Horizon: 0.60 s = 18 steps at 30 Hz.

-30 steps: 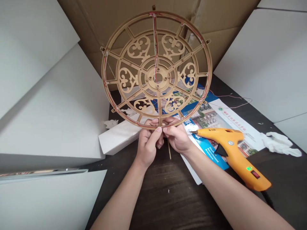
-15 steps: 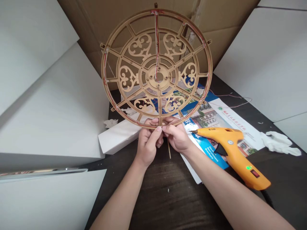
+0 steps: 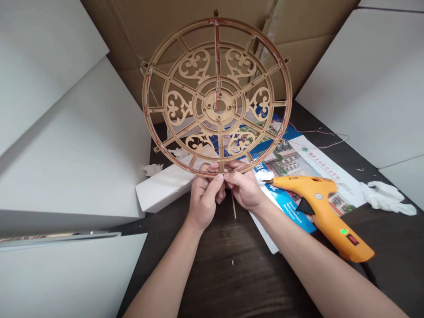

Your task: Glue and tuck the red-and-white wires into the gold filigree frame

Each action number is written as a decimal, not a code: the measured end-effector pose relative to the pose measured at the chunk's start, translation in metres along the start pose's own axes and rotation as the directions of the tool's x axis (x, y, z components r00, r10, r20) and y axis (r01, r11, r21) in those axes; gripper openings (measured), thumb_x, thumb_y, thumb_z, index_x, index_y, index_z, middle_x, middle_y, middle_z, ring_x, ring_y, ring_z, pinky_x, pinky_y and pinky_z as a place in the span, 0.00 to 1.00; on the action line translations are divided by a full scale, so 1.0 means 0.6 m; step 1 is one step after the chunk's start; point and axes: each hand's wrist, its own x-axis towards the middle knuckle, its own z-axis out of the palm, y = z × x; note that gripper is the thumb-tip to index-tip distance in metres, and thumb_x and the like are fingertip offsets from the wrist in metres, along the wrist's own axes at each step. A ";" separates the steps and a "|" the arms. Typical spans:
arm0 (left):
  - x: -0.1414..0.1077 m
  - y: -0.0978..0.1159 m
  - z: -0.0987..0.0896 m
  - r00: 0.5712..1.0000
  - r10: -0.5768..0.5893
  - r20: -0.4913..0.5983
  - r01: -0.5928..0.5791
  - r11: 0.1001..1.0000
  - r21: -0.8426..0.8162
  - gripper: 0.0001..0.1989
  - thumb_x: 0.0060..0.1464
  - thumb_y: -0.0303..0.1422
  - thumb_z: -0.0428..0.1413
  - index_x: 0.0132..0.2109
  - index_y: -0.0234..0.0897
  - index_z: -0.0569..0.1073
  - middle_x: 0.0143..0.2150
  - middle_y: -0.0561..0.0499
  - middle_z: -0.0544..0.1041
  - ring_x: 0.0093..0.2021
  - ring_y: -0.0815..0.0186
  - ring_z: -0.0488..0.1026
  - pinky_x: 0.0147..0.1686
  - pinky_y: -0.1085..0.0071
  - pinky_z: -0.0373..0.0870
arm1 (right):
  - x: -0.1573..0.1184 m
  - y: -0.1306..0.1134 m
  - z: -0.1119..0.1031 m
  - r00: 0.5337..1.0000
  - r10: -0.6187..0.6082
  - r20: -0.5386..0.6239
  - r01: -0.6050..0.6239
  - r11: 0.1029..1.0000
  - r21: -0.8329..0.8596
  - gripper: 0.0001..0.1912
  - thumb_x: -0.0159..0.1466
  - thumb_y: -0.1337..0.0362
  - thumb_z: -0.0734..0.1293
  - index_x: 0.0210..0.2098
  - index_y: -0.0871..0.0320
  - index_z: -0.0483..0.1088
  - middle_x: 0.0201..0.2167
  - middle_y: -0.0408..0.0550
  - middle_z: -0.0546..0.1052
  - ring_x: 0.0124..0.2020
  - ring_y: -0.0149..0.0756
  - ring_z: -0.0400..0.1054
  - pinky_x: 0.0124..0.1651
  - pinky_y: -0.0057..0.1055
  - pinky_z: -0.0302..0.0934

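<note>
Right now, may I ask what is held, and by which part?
The left hand and right hand hold the round gold frame by its bottom rim; whether they hold the thin stick is unclear.

The frame (image 3: 212,114) looks like moulded plastic, smooth and matt, and its wires (image 3: 217,53) have a plastic-looking coat. The gun (image 3: 326,207) is smooth plastic with a soft sheen. The table (image 3: 218,274) shows a wood grain and a faint gloss, the brochure (image 3: 314,170) on it shiny paper. Near the table's right edge lies matt, crumpled tissue (image 3: 386,199); towards its far edge stands dull cardboard (image 3: 308,57); the box (image 3: 165,190) looks like smooth, matt card
</note>
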 end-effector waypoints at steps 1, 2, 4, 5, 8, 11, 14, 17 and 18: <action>0.000 0.000 0.000 1.000 0.001 0.002 -0.001 1.000 0.000 0.09 0.65 0.37 0.56 0.43 0.39 0.65 0.21 0.60 0.62 0.18 0.75 0.57 0.19 0.78 0.56 | 0.000 0.001 -0.001 1.000 -0.004 0.000 0.004 1.000 -0.006 0.16 0.58 0.62 0.67 0.44 0.62 0.76 0.18 0.36 0.66 0.14 0.31 0.66 0.16 0.27 0.66; 0.000 0.000 0.000 1.000 0.003 0.002 -0.003 1.000 -0.002 0.09 0.65 0.37 0.56 0.43 0.39 0.64 0.21 0.60 0.62 0.18 0.75 0.57 0.19 0.78 0.56 | 0.000 0.001 -0.001 1.000 -0.008 -0.002 0.008 1.000 -0.012 0.15 0.58 0.63 0.67 0.44 0.62 0.76 0.18 0.36 0.65 0.15 0.31 0.67 0.16 0.27 0.67; 0.000 0.000 0.000 1.000 0.003 0.004 -0.003 1.000 -0.004 0.08 0.65 0.37 0.56 0.43 0.39 0.65 0.21 0.60 0.62 0.18 0.75 0.57 0.19 0.78 0.56 | -0.001 0.002 -0.002 1.000 -0.011 0.000 0.011 1.000 -0.012 0.15 0.58 0.63 0.67 0.44 0.62 0.77 0.18 0.36 0.65 0.15 0.32 0.68 0.17 0.28 0.67; 0.000 0.000 0.000 1.000 0.003 0.005 -0.003 1.000 -0.002 0.08 0.65 0.37 0.56 0.43 0.39 0.65 0.21 0.60 0.62 0.18 0.75 0.57 0.19 0.78 0.56 | -0.001 0.002 -0.002 1.000 -0.010 0.004 0.010 1.000 -0.005 0.15 0.59 0.63 0.67 0.44 0.62 0.77 0.18 0.36 0.65 0.15 0.33 0.68 0.16 0.28 0.67; 0.001 0.001 0.001 1.000 -0.001 -0.003 0.001 1.000 0.005 0.08 0.65 0.37 0.56 0.43 0.39 0.65 0.21 0.60 0.63 0.18 0.75 0.57 0.19 0.78 0.56 | 0.000 -0.001 0.001 1.000 0.002 0.006 -0.002 1.000 0.005 0.15 0.59 0.62 0.68 0.44 0.62 0.76 0.17 0.35 0.64 0.14 0.34 0.68 0.15 0.30 0.68; 0.000 0.000 0.000 1.000 -0.010 -0.024 0.010 1.000 0.013 0.09 0.64 0.37 0.57 0.42 0.38 0.65 0.21 0.60 0.64 0.18 0.75 0.57 0.18 0.78 0.56 | 0.000 -0.006 0.006 1.000 0.005 -0.020 -0.006 1.000 -0.015 0.15 0.57 0.61 0.68 0.42 0.62 0.76 0.15 0.34 0.64 0.13 0.35 0.68 0.15 0.30 0.67; -0.001 -0.002 -0.003 1.000 -0.012 -0.027 0.013 0.999 0.034 0.10 0.63 0.38 0.58 0.41 0.38 0.66 0.21 0.60 0.64 0.18 0.75 0.58 0.19 0.78 0.57 | -0.001 -0.010 0.009 0.999 -0.017 -0.032 0.014 0.997 -0.077 0.11 0.56 0.62 0.67 0.35 0.61 0.75 0.14 0.36 0.65 0.13 0.34 0.66 0.15 0.28 0.65; 0.000 -0.003 -0.005 0.999 -0.026 -0.044 0.027 0.999 0.025 0.10 0.62 0.38 0.59 0.42 0.38 0.67 0.20 0.60 0.62 0.18 0.76 0.56 0.18 0.78 0.57 | -0.001 -0.014 0.012 0.995 -0.077 -0.059 0.066 0.982 -0.178 0.09 0.54 0.64 0.66 0.32 0.59 0.77 0.15 0.38 0.67 0.15 0.30 0.63 0.18 0.26 0.63; 0.001 -0.003 -0.006 0.998 -0.031 -0.056 0.032 0.999 0.016 0.10 0.62 0.37 0.59 0.42 0.38 0.67 0.19 0.61 0.61 0.17 0.76 0.55 0.18 0.79 0.56 | -0.001 -0.015 0.013 0.994 -0.090 -0.065 0.075 0.975 -0.209 0.10 0.54 0.64 0.66 0.32 0.59 0.77 0.17 0.40 0.69 0.16 0.29 0.62 0.19 0.25 0.62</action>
